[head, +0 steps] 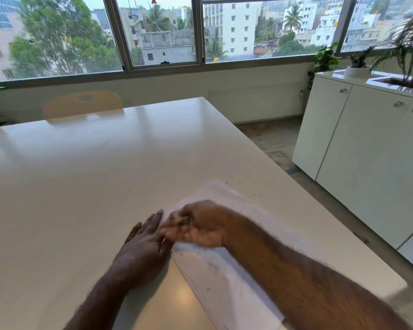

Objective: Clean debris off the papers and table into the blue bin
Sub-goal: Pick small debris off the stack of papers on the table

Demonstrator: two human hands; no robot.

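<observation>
Left hand [144,244] flat on desk [86,177], fingers [153,220] extended, together, touching left edge of papers [224,277]. Right hand [198,225] blurred above papers, fingers curled loosely; grip contents unclear. Dark debris specks [255,194] on desk near papers' far corner.

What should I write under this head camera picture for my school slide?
Left hand flat on the white table, blurred right hand over the papers.

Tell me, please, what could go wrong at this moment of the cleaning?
The right hand is blurred, sweeping across the paper stack; it may scatter specks onto the table instead of gathering them. The stack lies near the table's right edge, so debris could fall to the floor. No blue bin is visible.
</observation>
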